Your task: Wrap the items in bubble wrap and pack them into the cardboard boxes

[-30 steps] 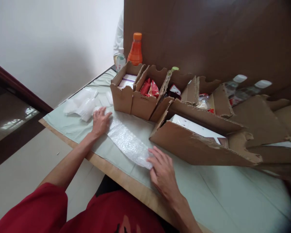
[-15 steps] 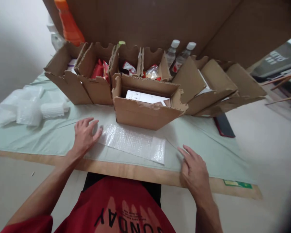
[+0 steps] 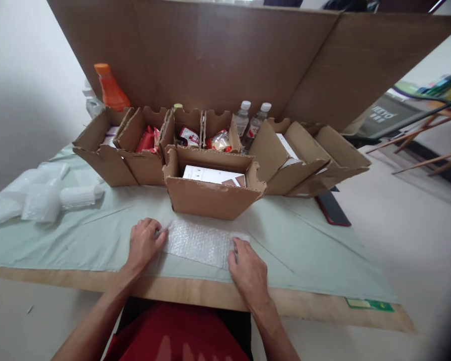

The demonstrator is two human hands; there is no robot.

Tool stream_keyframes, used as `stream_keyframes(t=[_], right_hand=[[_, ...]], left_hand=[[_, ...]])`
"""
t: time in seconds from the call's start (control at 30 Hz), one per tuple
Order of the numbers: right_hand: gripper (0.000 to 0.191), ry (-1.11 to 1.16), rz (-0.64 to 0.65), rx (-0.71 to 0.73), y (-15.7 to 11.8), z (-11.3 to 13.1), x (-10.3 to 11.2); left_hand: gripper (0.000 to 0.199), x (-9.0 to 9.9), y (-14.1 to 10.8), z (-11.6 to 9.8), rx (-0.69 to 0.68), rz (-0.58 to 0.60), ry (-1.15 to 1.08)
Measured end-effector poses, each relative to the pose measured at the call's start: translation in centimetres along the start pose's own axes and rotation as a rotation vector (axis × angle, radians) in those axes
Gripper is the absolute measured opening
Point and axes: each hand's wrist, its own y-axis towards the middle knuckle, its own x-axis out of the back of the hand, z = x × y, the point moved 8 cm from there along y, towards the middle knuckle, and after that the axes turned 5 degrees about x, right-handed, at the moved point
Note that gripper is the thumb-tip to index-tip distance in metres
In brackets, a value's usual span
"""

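A sheet of clear bubble wrap (image 3: 199, 243) lies flat on the pale green cloth in front of the boxes. At its left end is my left hand (image 3: 145, 243), thumb and forefinger close together on the wrap's edge. My right hand (image 3: 249, 271) rests over the right end, its thumb and forefinger apart and touching the wrap; its other fingers are partly hidden. Just beyond the sheet stands a cardboard bin (image 3: 210, 200) with a white box (image 3: 210, 174) in it.
More cardboard bins (image 3: 143, 168) stand behind, holding red packets (image 3: 148, 140) and other packs. Two clear bottles (image 3: 253, 123) and an orange bottle (image 3: 113, 90) are near the tall cardboard panel (image 3: 218, 60). Bubble wrap pieces (image 3: 41, 198) lie left; a dark flat object (image 3: 332, 208) lies right.
My right hand has moved left from the cloth onto the right end of the bubble wrap. My left hand stays at the left end. The camera view has tilted up.
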Motion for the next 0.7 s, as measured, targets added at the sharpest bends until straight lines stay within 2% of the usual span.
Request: stream_keyframes(t=[0.1, 0.17, 0.27, 0.33, 0.43, 0.53, 0.63, 0.7], right_hand=[[0.031, 0.272, 0.006, -0.099, 0.0, -1.4, 0.9], [0.026, 0.526, 0.013, -0.199, 0.0, -2.8, 1.7], [0.028, 0.817, -0.013, -0.365, -0.1, -5.9, 2.9], [0.031, 0.879, -0.048, -0.443, -0.2, -8.2, 3.3], [0.034, 0.788, -0.055, -0.456, -0.4, -10.6, 3.0], [0.035, 0.513, -0.060, -0.400, -0.9, -11.7, 2.7], [0.038, 0.271, -0.156, -0.291, -1.5, -11.7, 3.8], [0.038, 0.168, -0.234, -0.206, -1.8, -10.5, 5.0]], left_hand=[[0.022, 0.0, -0.3, 0.6, 0.079, 0.071, -0.225], [0.022, 0.8, -0.7, 1.3, 0.136, 0.079, -0.394], [0.037, 2.5, -1.2, 2.2, 0.174, 0.041, -0.525], [0.051, 3.0, -1.6, 2.6, 0.182, 0.045, -0.512], [0.060, 2.3, -1.9, 3.3, 0.182, 0.069, -0.399], [0.057, 1.1, -2.1, 4.2, 0.149, 0.046, -0.283], [0.053, 1.4, -2.0, 4.6, 0.067, -0.070, -0.237], [0.050, 2.4, -2.1, 3.8, -0.001, -0.167, -0.213]])
